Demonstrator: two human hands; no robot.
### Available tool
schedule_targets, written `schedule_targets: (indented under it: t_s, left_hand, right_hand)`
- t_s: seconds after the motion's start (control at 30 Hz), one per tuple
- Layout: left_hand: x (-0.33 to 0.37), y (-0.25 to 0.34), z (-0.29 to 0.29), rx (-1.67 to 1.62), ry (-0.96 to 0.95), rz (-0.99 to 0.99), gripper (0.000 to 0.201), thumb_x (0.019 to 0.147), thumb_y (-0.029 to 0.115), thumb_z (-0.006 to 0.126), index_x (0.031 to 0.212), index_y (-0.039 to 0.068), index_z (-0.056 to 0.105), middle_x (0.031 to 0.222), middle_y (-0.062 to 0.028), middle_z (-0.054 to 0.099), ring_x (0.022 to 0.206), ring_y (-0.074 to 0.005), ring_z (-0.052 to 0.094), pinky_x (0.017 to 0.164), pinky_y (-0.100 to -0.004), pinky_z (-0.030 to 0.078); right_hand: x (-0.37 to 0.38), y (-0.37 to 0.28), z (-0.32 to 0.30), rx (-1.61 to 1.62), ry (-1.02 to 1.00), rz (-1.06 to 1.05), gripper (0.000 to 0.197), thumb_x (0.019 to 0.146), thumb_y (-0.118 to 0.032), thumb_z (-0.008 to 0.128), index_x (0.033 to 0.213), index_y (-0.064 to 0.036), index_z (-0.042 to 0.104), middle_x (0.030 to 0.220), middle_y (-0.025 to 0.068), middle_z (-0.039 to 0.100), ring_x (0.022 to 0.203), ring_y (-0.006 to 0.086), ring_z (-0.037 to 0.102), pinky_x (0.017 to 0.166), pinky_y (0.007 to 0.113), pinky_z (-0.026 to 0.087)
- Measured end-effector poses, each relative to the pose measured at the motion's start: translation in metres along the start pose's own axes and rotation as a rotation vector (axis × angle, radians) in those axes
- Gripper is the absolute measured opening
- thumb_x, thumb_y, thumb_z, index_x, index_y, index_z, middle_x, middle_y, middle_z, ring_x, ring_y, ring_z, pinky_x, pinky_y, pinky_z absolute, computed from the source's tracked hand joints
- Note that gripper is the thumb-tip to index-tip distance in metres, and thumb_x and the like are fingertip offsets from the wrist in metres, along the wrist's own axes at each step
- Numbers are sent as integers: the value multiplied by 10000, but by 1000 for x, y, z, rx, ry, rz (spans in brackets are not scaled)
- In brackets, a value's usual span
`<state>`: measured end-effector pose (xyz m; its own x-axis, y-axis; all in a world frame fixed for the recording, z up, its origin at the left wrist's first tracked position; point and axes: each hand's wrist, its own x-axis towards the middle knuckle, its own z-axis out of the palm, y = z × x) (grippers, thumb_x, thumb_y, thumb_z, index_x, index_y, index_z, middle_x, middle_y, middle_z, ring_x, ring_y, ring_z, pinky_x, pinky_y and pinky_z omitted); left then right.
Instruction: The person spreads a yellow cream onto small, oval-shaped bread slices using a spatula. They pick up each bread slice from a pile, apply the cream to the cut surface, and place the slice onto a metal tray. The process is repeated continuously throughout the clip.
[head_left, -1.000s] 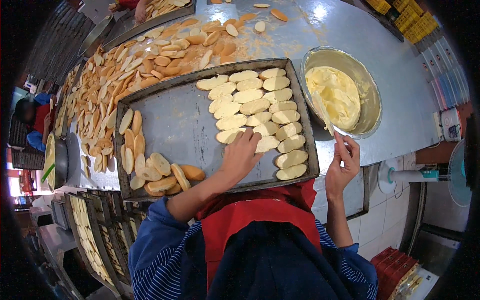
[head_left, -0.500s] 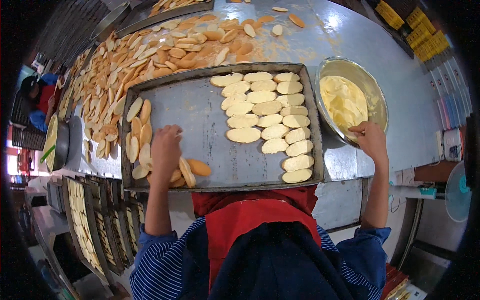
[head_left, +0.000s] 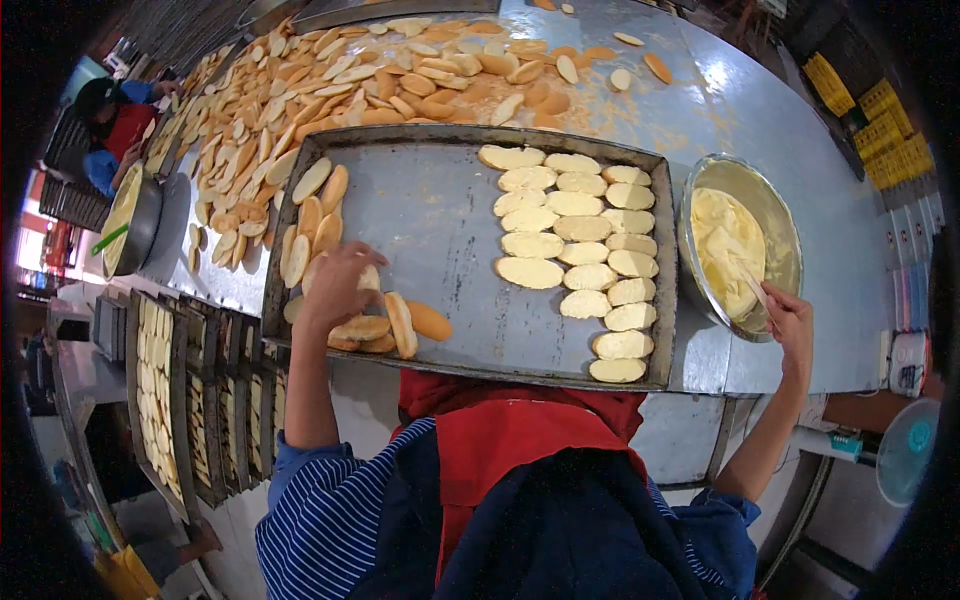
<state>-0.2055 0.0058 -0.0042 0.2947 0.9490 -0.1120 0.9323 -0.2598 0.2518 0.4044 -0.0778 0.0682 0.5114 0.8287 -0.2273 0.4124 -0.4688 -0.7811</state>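
Observation:
A large metal tray point(head_left: 420, 250) lies before me, its right side lined with rows of oval bread slices point(head_left: 530, 271) spread with pale yellow cream. Uncoated slices point(head_left: 400, 325) are heaped along its left side. My left hand point(head_left: 340, 285) is over that heap, fingers stretched and apart, touching or just above a slice; the palm hides some of them. My right hand point(head_left: 790, 325) grips the handle of a pale, flat spatula point(head_left: 748, 277). Its blade dips into the yellow cream point(head_left: 725, 235) inside a round metal bowl point(head_left: 795, 240) right of the tray.
Many loose bread slices point(head_left: 370, 85) cover the far left of the metal table point(head_left: 740, 110). A second bowl point(head_left: 148, 225) with a green-handled tool stands at the left, near a co-worker point(head_left: 125, 125). Racked trays point(head_left: 160, 400) of slices fill the lower left. Yellow crates point(head_left: 880, 120) are at right.
My left hand has spread its fingers over the slices. The spatula in my right hand now shows in the cream. The whole view has shifted, so tray and bowl appear further right.

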Motion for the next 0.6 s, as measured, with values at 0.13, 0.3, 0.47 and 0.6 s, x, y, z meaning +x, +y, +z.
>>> schedule_targets:
  t_s: [0.13,0.3,0.47,0.6]
  left_hand:
    - [-8,20,3,24,-161,228,409,626,120,810,999,179,654,1142,-23,568,1129,-260,512,947,-426,399]
    - [1,18,14,13,-78,295,338,682,131,780,980,114,621,977,-42,597,1025,-259,567,876,-398,452]
    - [9,20,26,-523,-19,-16,252,850,128,673,1070,94,555,966,-64,602,932,-203,595,803,-329,487]
    - [16,33,37,-1541,-19,-143,293,954,176,588,1222,141,475,1060,-77,580,926,-167,573,813,-302,485]
  right_hand:
    - [-3,8,-5,-26,32,35,285,890,-148,636,1157,-66,693,681,-35,614,510,31,448,429,189,301]
    - [-1,21,-6,102,24,-19,296,887,-148,643,1167,-62,688,704,-37,621,514,29,441,428,186,289]
    - [-14,7,2,194,76,-14,302,886,-151,654,1169,-50,683,717,-36,623,518,32,434,435,183,281]
    - [-26,1,11,304,90,-43,289,879,-166,680,1144,-52,695,669,-25,611,500,35,427,430,184,280]
